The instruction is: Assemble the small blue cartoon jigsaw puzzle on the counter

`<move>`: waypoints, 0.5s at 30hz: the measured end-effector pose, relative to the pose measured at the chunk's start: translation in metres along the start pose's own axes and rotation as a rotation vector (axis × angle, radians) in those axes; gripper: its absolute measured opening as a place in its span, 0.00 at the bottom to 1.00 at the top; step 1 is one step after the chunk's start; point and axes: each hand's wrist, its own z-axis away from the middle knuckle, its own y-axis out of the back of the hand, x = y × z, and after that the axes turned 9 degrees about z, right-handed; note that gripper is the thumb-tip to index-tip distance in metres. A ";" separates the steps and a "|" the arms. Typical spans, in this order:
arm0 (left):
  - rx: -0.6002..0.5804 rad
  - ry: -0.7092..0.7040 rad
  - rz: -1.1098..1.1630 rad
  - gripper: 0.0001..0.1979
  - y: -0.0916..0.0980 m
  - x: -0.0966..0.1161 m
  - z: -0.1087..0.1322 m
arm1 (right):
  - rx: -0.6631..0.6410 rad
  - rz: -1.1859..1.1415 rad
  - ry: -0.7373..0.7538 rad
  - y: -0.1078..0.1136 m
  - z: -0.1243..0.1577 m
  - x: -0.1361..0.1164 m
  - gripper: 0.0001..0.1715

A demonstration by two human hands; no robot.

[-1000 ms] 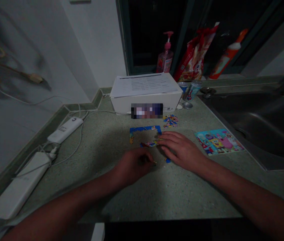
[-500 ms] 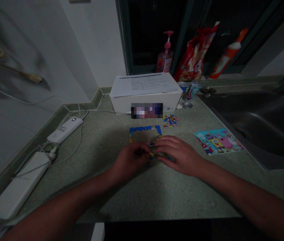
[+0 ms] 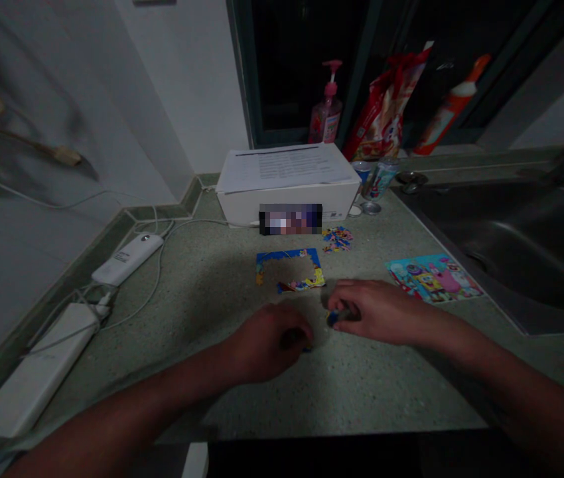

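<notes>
- The person's right hand (image 3: 379, 311) is closing thumb and fingertips on a small blue jigsaw piece (image 3: 333, 319), holding it just above the counter, seemingly so that it can be turned and looked at.
- The left hand (image 3: 269, 343) is cupping down over the counter, with a scrap of blue (image 3: 308, 348) showing at its fingertips. I cannot tell whether it is gripping anything.
- The two hands are staying apart, and neither is touching the assembled pieces.
- A partly built jigsaw border (image 3: 288, 256) is lying flat on the speckled green countertop (image 3: 202, 279), just beyond the hands, its middle open.
- A small pile of loose pieces (image 3: 336, 239) is sitting farther back, apparently kept together within easy reach.
- A printed picture card (image 3: 431, 279) is lying face up to the right, probably placed there so that it can be glanced at.
- A white box (image 3: 242, 207) topped with printed sheets (image 3: 284, 167) is standing behind the pieces, near a pump bottle (image 3: 326, 113) and drink cans (image 3: 379, 179).
- A steel sink (image 3: 511, 245) is sitting on the right, while a white power strip (image 3: 33, 372) and power bank (image 3: 127, 259) are lying along the left wall, seemingly to stay near their cables.
</notes>
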 end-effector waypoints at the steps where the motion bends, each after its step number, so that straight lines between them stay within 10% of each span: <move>1: -0.016 -0.014 -0.020 0.12 -0.001 0.000 0.000 | 0.006 0.018 0.004 -0.003 0.001 0.000 0.09; 15: 0.005 -0.091 -0.218 0.06 -0.003 -0.006 0.000 | -0.028 -0.027 -0.100 -0.013 -0.001 0.001 0.10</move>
